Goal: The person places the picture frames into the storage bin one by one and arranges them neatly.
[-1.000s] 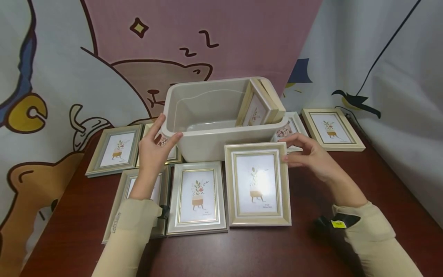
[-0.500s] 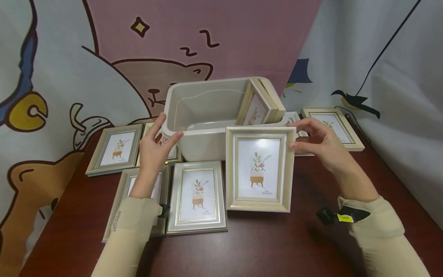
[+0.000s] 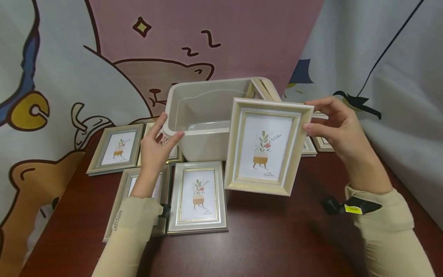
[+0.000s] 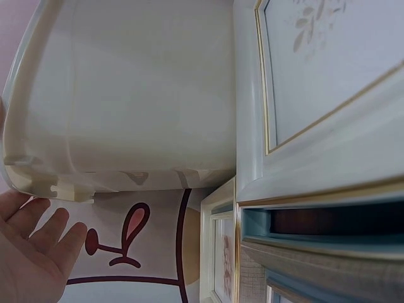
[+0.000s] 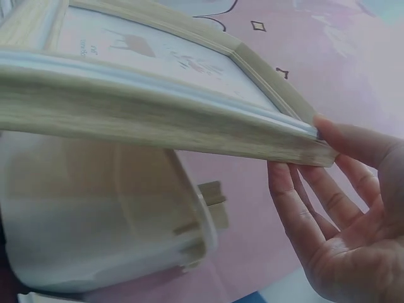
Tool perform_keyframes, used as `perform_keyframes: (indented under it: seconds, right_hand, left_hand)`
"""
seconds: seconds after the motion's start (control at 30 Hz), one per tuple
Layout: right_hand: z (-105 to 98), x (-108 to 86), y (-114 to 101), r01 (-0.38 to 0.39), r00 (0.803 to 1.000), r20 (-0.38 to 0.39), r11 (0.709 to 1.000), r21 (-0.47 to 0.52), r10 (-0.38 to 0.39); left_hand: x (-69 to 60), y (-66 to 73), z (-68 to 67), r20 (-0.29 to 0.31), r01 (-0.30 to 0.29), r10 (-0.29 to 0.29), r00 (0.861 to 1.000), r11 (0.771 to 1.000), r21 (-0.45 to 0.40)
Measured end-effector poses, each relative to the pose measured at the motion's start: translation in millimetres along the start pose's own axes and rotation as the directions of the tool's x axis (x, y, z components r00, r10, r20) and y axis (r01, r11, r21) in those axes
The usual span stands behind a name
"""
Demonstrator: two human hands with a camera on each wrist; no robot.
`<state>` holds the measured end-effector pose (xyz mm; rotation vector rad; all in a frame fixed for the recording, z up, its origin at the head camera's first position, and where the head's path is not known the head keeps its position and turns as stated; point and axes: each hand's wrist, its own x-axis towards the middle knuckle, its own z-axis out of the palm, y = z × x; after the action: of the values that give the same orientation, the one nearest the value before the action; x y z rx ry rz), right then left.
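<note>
My right hand [image 3: 342, 134] pinches a pale wood picture frame [image 3: 297, 150] by its upper right corner, thumb on the front face, fingers behind. The frame hangs tilted in front of the beige plastic bin [image 3: 204, 144], hiding part of it; the right wrist view shows the pinched corner too. My left hand [image 3: 155, 150] touches the bin's left front corner, its thumb on the front rim and forefinger on the end. In the left wrist view the fingers [image 4: 44, 233] are fairly straight beside the rim. Inside the bin, light wooden frames [image 3: 264, 90] lean at the right end.
A silver-white frame [image 3: 221, 207] lies on the dark red table [image 3: 263, 242] before the bin. Grey-green frames [image 3: 92, 163] and others lie to the left, partly under my left arm. More frames [image 3: 322, 144] lie at right, mostly hidden. A cartoon curtain [image 3: 242, 38] hangs behind.
My right hand has raised the pale wood frame from the table, up and to the right, and it now tilts. My left hand stays at the bin's corner.
</note>
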<state>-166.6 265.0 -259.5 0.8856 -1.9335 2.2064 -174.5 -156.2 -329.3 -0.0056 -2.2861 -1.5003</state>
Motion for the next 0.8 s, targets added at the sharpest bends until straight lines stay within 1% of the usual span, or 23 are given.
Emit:
perform_keyframes:
  seconds: [0.1, 0.17, 0.2, 0.27, 0.37, 0.47, 0.57, 0.7, 0.8]
  right_hand:
    - [0, 3.9, -6, 0.029, 0.999, -0.030, 1.000, 0.009, -0.029]
    - [0, 7.2, -9, 0.059, 0.998, -0.032, 0.998, 0.039, -0.058]
    - [0, 8.9, -11, 0.072, 0.997, -0.040, 0.997, 0.038, -0.070]
    - [0, 12.3, -12, 0.105, 0.994, -0.033, 0.991, 0.083, -0.103]
    - [0, 16.9, -15, 0.131, 0.991, -0.027, 0.985, 0.109, -0.129]
    - [1, 21.1, -18, 0.149, 0.989, -0.021, 0.980, 0.131, -0.148]
    - [3, 25.0, -22, 0.155, 0.988, -0.032, 0.976, 0.155, -0.152]
    - [6, 30.4, -28, 0.167, 0.986, -0.053, 0.962, 0.215, -0.159]
    - [9, 35.5, -34, 0.191, 0.981, -0.083, 0.949, 0.250, -0.175]
  left_hand:
    - [0.3, 0.6, 0.3, -0.005, 0.001, -0.001, 1.000, 1.000, -0.001]
    - [0.4, 0.9, 0.4, -0.006, 0.001, -0.001, 1.000, 1.000, -0.004]
    - [0.3, 1.1, 0.4, -0.007, 0.001, -0.001, 1.000, 1.000, -0.003]
    - [0.5, 1.1, 0.4, -0.007, 0.002, -0.002, 1.000, 1.000, -0.002]
    - [0.3, 1.0, 0.0, -0.004, 0.005, -0.005, 1.000, 1.000, 0.008]
    - [-0.1, 1.0, -0.1, -0.001, 0.006, -0.006, 1.000, 1.000, 0.012]
    - [-0.3, 1.1, 0.1, -0.002, 0.007, -0.007, 1.000, 1.000, 0.008]
    - [-0.1, 0.8, 0.0, -0.004, 0.012, -0.012, 1.000, 1.000, 0.007]
    - [0.1, 0.5, -0.4, -0.005, 0.011, -0.011, 1.000, 1.000, 0.010]
